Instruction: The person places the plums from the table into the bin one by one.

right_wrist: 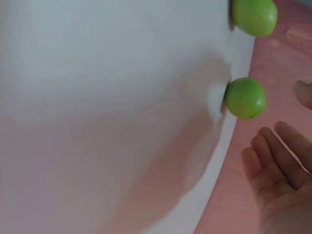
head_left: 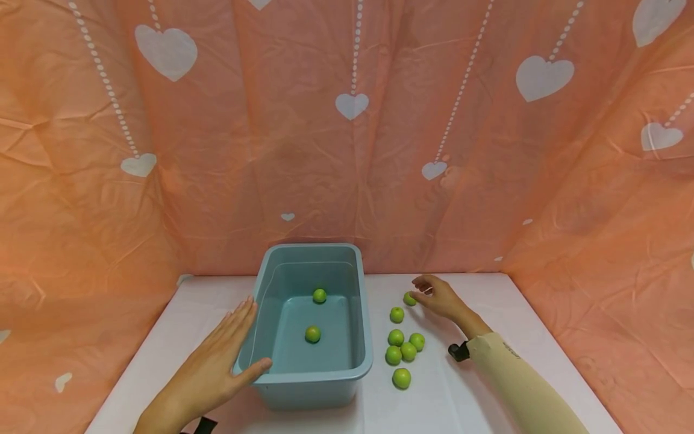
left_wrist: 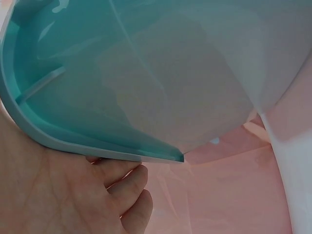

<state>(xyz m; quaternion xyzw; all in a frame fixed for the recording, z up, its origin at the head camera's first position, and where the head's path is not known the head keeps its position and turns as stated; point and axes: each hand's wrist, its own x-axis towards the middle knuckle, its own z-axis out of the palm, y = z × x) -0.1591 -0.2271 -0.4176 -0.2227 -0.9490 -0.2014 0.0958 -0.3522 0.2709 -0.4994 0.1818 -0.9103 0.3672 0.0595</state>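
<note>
My left hand (head_left: pixel 208 367) lies along the left side of a blue-grey plastic tub (head_left: pixel 311 378), fingers straight and thumb over the near left corner of its rim. In the left wrist view the fingers are outside the tub wall. My right hand (head_left: pixel 441 300) hovers over the right of the table, fingers loosely bent and holding nothing. Just beyond its fingertips in the right wrist view sits a small round green fruit (right_wrist: pixel 246 98), partly overlapped by the hand in the head view. Inside the tub lie two more green fruits, one farther back (head_left: pixel 319 295) and one nearer (head_left: pixel 312 334).
Several green fruits lie right of the tub: one behind (head_left: pixel 397 314), a cluster (head_left: pixel 408 351) in the middle and one in front (head_left: pixel 401 378). A white cloth (head_left: pixel 450 398) covers the table. Orange curtains (head_left: pixel 303 150) with white hearts enclose the back and sides.
</note>
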